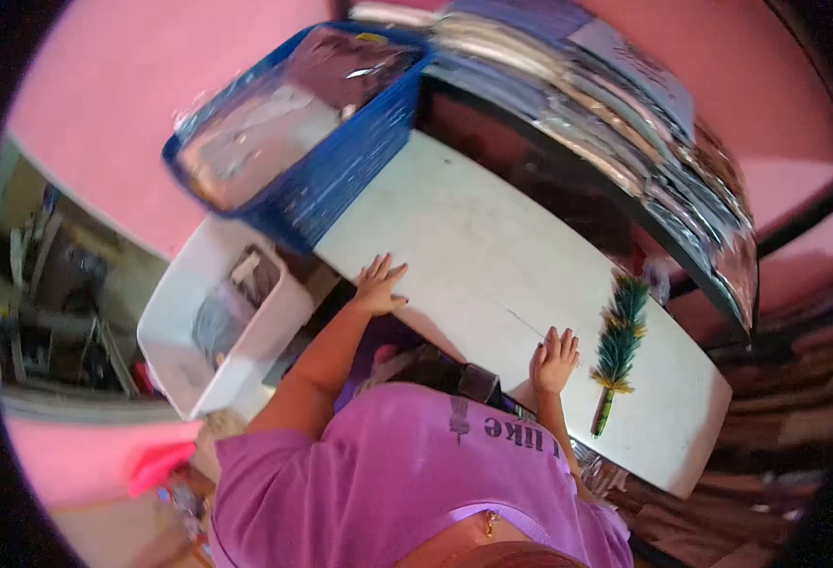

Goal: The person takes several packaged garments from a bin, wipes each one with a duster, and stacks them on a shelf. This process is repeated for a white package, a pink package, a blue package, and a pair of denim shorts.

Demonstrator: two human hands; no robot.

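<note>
My left hand (378,286) lies flat on the near edge of a white table (464,246), fingers spread, holding nothing. My right hand (555,358) rests flat on the same edge further right, also with nothing in it. Just to the right of that hand lies a teal and green feathery sprig (620,343) with yellow tufts and a green stem, apart from the fingers. My purple shirt fills the bottom of the view.
A blue plastic basket (340,180) with clear shiny packets stands at the table's far left. Below it to the left sits a white tub (165,331) with dark items inside. A stack of glossy silver sheets (625,114) runs along the table's far side.
</note>
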